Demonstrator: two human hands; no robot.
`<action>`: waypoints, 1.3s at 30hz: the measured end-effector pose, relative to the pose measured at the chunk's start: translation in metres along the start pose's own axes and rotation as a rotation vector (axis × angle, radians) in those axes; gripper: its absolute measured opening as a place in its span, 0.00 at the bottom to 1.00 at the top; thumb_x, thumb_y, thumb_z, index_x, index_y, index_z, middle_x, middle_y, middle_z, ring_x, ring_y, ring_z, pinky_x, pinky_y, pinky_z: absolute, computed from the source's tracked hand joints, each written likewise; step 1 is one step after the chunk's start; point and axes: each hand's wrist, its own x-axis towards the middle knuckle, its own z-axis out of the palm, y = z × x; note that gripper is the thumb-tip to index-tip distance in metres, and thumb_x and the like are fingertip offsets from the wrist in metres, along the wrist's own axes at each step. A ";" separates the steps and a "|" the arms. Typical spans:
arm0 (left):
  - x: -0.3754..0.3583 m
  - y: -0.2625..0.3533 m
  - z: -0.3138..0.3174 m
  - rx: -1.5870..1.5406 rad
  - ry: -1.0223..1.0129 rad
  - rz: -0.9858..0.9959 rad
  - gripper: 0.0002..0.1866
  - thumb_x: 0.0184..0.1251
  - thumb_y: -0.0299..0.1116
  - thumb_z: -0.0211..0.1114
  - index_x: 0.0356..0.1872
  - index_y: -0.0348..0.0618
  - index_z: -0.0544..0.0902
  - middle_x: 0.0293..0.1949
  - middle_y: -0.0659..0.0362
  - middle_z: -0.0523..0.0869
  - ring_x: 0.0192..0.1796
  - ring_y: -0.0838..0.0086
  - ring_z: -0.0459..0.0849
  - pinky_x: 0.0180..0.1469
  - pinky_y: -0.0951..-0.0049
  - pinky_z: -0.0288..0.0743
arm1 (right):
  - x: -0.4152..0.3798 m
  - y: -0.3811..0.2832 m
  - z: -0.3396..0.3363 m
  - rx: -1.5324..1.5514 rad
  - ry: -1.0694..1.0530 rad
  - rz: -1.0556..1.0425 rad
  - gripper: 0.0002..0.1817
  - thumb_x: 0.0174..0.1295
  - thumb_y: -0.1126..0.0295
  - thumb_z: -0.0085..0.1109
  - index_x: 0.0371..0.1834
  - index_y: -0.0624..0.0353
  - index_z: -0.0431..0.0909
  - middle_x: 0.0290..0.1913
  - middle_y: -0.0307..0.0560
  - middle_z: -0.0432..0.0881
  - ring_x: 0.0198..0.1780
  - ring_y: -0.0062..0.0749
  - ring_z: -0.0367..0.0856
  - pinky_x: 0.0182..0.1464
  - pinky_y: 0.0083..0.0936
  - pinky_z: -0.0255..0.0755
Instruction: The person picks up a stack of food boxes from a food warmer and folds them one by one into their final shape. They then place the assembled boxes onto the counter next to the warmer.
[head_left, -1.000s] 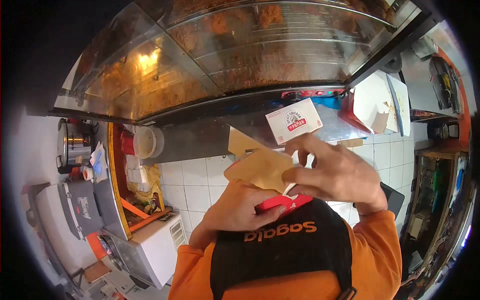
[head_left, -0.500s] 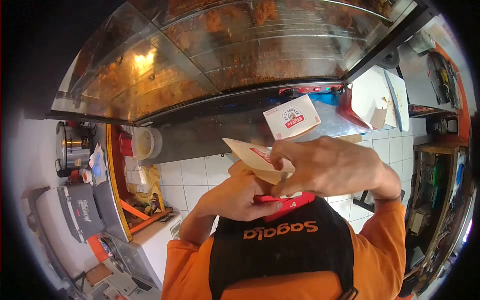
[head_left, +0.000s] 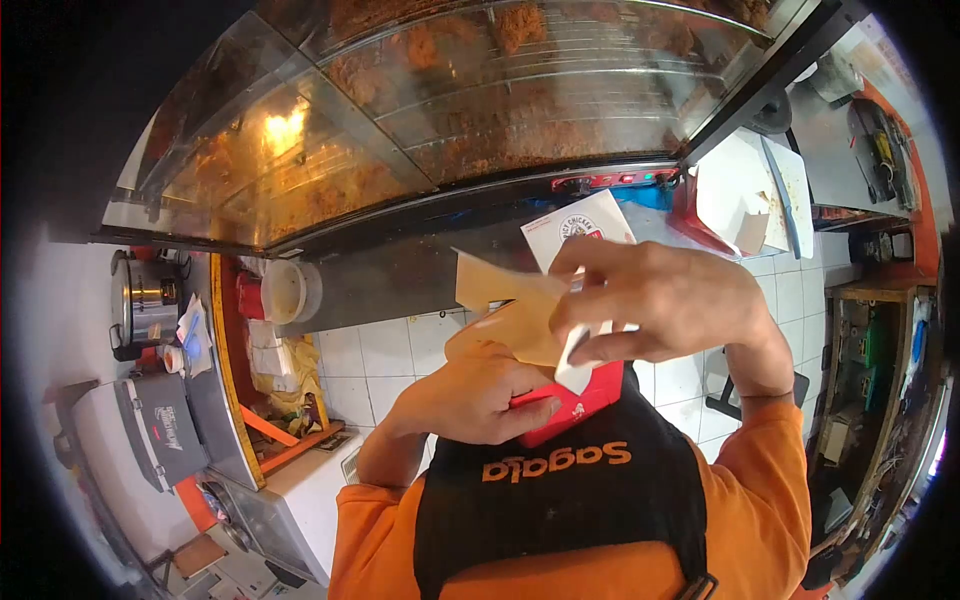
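Observation:
A red cardboard food box (head_left: 583, 402) with a brown inside is in front of my chest, its top unclosed and a brown flap (head_left: 503, 284) standing up at the far side. My left hand (head_left: 475, 393) is wrapped around the box's left side, thumb on the red front. On the right, my right hand (head_left: 665, 305) has its fingers curled over the box's upper edge, pinching a white-edged flap. Its fingers hide part of the box's opening. Beyond them, a white printed box (head_left: 550, 234) sits on the steel counter (head_left: 390, 262), partly covered by my right hand.
A glass display case (head_left: 440, 120) with fried chicken stands over the counter. At right lie a white cutting board (head_left: 740, 190) and a knife (head_left: 780, 190). A white tub (head_left: 290, 292) stands at left, near a metal pot (head_left: 150, 295). Wooden shelves (head_left: 850, 370) line the right.
The flap's printed outer side has turned from view and its brown inside now shows. My right hand has shifted slightly up and the box's red front is more exposed.

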 end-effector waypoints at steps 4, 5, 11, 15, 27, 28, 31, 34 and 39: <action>0.001 0.008 -0.006 -0.042 -0.100 -0.082 0.13 0.75 0.38 0.61 0.46 0.39 0.83 0.31 0.46 0.84 0.37 0.49 0.85 0.43 0.53 0.75 | -0.009 0.009 -0.005 0.146 0.123 0.148 0.16 0.56 0.72 0.79 0.45 0.58 0.83 0.47 0.50 0.79 0.44 0.43 0.84 0.35 0.24 0.86; 0.001 0.007 -0.005 -0.044 -0.092 -0.082 0.13 0.75 0.38 0.61 0.46 0.39 0.83 0.31 0.46 0.84 0.37 0.49 0.85 0.43 0.53 0.75 | -0.014 0.017 -0.006 0.193 0.132 0.133 0.16 0.56 0.73 0.78 0.45 0.60 0.83 0.47 0.49 0.79 0.46 0.42 0.83 0.34 0.22 0.87; 0.003 -0.008 0.008 -0.076 0.057 0.110 0.13 0.76 0.37 0.59 0.47 0.37 0.83 0.34 0.44 0.85 0.41 0.48 0.85 0.47 0.52 0.75 | -0.020 0.015 0.011 0.316 0.100 0.021 0.21 0.53 0.70 0.82 0.50 0.57 0.84 0.58 0.51 0.79 0.49 0.42 0.83 0.41 0.29 0.85; 0.003 -0.009 0.000 -0.044 -0.126 -0.015 0.13 0.76 0.37 0.59 0.42 0.35 0.82 0.36 0.45 0.85 0.44 0.50 0.85 0.48 0.55 0.75 | -0.012 0.000 0.026 0.025 0.072 0.023 0.21 0.52 0.67 0.79 0.50 0.51 0.84 0.61 0.52 0.78 0.46 0.41 0.86 0.42 0.31 0.85; -0.002 -0.036 0.004 -0.108 -0.137 0.063 0.11 0.72 0.34 0.60 0.38 0.35 0.84 0.35 0.48 0.85 0.42 0.55 0.84 0.44 0.58 0.72 | -0.008 -0.014 0.030 -0.157 -0.009 0.005 0.24 0.55 0.76 0.69 0.57 0.50 0.81 0.65 0.58 0.77 0.52 0.50 0.85 0.48 0.37 0.85; -0.002 -0.034 0.004 -0.091 -0.144 0.051 0.12 0.72 0.34 0.60 0.38 0.35 0.84 0.35 0.48 0.85 0.42 0.55 0.84 0.45 0.59 0.72 | -0.008 -0.013 0.031 -0.157 -0.006 0.006 0.24 0.55 0.76 0.69 0.57 0.50 0.81 0.65 0.58 0.77 0.52 0.50 0.85 0.48 0.37 0.85; -0.001 -0.025 0.003 -0.075 -0.020 0.107 0.13 0.73 0.36 0.60 0.37 0.36 0.85 0.37 0.49 0.86 0.44 0.57 0.85 0.47 0.60 0.72 | -0.010 -0.010 0.029 -0.098 0.002 -0.071 0.27 0.57 0.80 0.63 0.62 0.48 0.82 0.66 0.61 0.80 0.54 0.53 0.84 0.50 0.37 0.85; -0.007 -0.023 -0.004 -0.157 -0.181 0.016 0.13 0.75 0.37 0.61 0.37 0.37 0.86 0.42 0.49 0.88 0.50 0.59 0.85 0.51 0.61 0.72 | -0.011 -0.011 0.033 -0.047 0.106 -0.038 0.29 0.59 0.81 0.60 0.65 0.48 0.82 0.64 0.60 0.83 0.57 0.53 0.85 0.54 0.38 0.85; -0.002 -0.024 0.006 -0.138 -0.093 -0.071 0.13 0.75 0.38 0.63 0.38 0.39 0.87 0.46 0.50 0.88 0.51 0.60 0.85 0.52 0.61 0.72 | -0.010 -0.009 0.036 -0.031 0.053 -0.079 0.35 0.49 0.84 0.67 0.66 0.52 0.83 0.59 0.59 0.86 0.54 0.50 0.89 0.55 0.36 0.86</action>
